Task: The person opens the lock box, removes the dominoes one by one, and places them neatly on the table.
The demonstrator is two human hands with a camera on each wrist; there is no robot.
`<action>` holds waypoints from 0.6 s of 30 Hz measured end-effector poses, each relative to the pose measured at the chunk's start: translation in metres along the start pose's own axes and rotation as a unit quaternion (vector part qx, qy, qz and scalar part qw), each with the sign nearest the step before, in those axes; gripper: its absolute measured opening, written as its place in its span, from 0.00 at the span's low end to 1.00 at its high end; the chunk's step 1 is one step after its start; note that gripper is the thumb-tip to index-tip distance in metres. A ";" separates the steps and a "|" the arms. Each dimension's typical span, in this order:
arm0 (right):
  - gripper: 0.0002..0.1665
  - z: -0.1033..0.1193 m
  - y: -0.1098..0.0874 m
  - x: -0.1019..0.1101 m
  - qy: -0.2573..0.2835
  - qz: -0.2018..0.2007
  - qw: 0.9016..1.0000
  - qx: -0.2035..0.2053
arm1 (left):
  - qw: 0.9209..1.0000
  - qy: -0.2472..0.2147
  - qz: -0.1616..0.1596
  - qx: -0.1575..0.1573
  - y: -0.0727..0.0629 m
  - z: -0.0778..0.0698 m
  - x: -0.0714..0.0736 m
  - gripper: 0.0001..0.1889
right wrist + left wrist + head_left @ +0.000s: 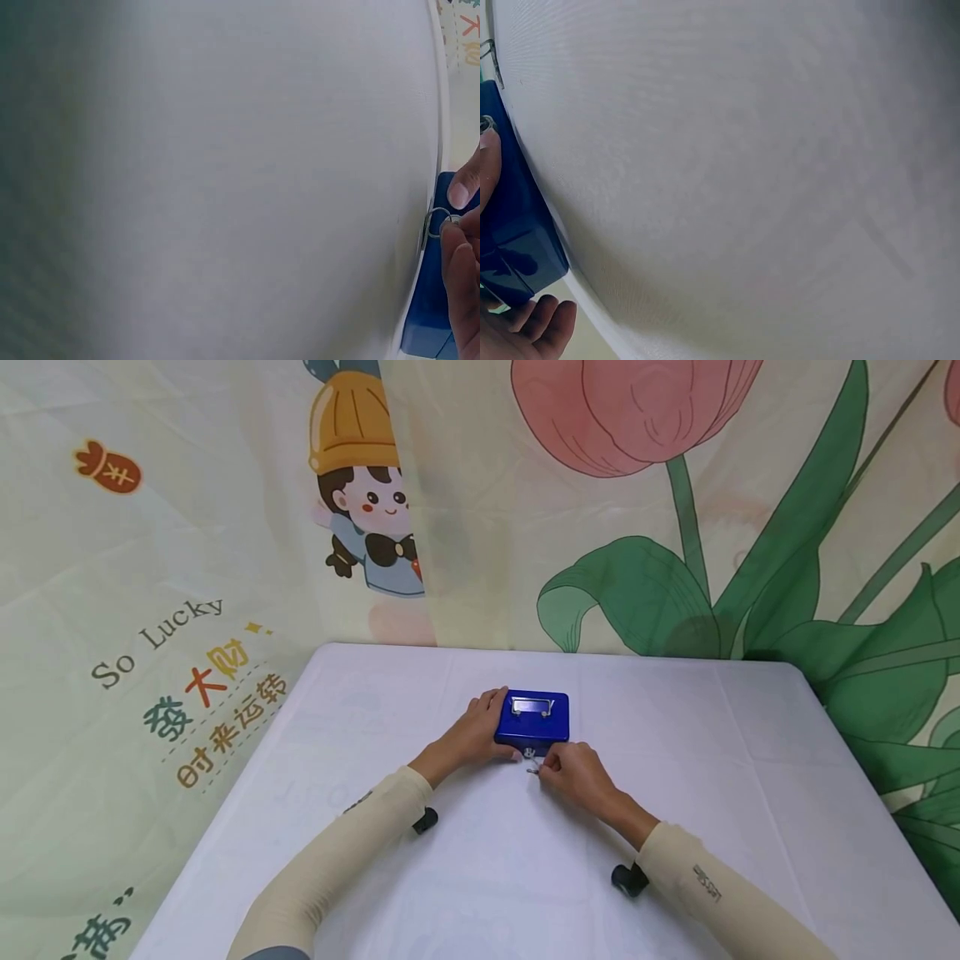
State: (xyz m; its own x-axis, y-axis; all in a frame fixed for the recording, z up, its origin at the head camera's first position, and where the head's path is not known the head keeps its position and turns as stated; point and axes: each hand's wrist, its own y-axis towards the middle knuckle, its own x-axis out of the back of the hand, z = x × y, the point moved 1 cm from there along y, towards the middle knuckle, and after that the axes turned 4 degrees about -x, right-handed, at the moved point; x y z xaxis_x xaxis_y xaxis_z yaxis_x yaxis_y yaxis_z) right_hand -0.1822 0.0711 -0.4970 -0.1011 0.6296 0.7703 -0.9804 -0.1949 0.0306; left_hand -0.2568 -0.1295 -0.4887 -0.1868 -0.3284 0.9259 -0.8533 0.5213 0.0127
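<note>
Printed cloth (465, 527) hangs beyond the blue metal cash box (525, 725), and on it we see a pink tulip (637, 410) behind the box to its right, a cartoon child (388, 560) behind it to its left, and the lettering "So Lucky" (147, 637) farther out to its left. White tablecloth (697, 777) spreads under and all around the box, which sits flat with its lid down and its front turned toward us. A silver carrying handle (532, 705) lies folded on top of the box, and a small round lock (528, 752) is set in the middle of its front.

Our left hand (477, 727) grips the left end of the box, fingers bent around that side and thumb laid along the front, its tip just beside the lock. Our right hand (577, 774) is at the box's front, to the right of the lock, with thumb and forefinger pinching a small key (454, 219). How far the key is in the lock we cannot tell, since our fingertips cover it. A wire key ring (428, 223) hangs from it in front of the box. Pale sleeves cover both our forearms, the left sleeve (360, 835) and the right sleeve (731, 889) reaching in from either side before the box.
</note>
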 end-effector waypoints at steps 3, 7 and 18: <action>0.03 0.001 0.001 -0.001 -0.002 -0.004 1.000 -0.003 | 1.000 0.001 0.001 0.004 0.000 0.000 0.000 0.63; 0.03 0.003 0.002 -0.002 -0.007 -0.010 1.000 -0.005 | 1.000 0.001 -0.002 0.003 0.000 0.000 -0.001 0.63; 0.05 0.007 0.001 -0.005 -0.033 -0.014 0.999 -0.013 | 1.000 0.000 0.002 0.005 0.000 -0.002 0.001 0.63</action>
State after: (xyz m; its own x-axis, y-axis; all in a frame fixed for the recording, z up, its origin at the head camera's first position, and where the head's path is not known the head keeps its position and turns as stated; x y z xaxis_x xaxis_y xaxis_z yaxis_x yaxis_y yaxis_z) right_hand -0.1810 0.0623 -0.4963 -0.0624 0.5833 0.8099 -0.9869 -0.1572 0.0371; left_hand -0.2565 -0.1284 -0.4867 -0.1902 -0.3257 0.9262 -0.8571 0.5152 0.0052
